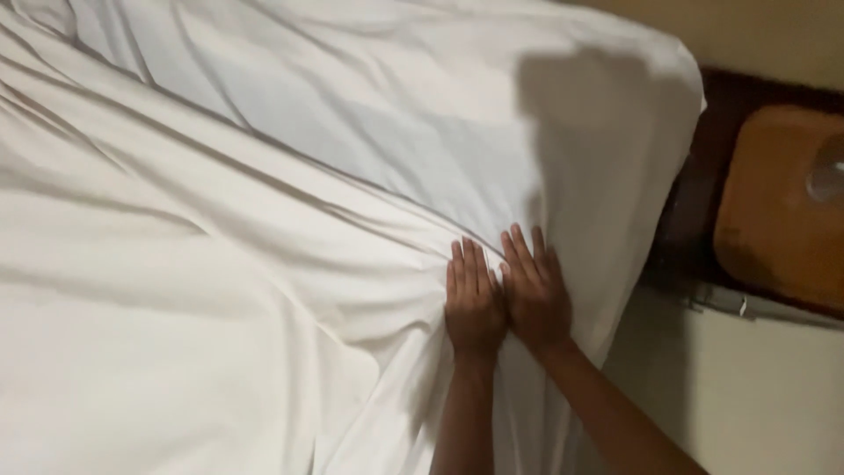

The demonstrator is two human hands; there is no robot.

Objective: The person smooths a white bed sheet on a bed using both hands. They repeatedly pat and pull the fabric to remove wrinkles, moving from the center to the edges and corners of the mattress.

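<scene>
Left hand (473,303) flat, fingers extended, palm pressed on wrinkled white cotton bed sheet (264,220), lower centre of frame. Right hand (536,295) flat, fingers spread, touching left hand, pressed on same sheet. Sheet fills left and centre. Brown wooden bedside table (778,202) at right edge.

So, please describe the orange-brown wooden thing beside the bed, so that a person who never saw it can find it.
Start from the large white bed sheet that fills most of the view, where both hands press flat. Go past the sheet's right edge, over the dark gap, to the orange-brown wooden surface with rounded corners. It is the only warm-coloured thing there, and a blurred, pale round object rests on it.
</scene>
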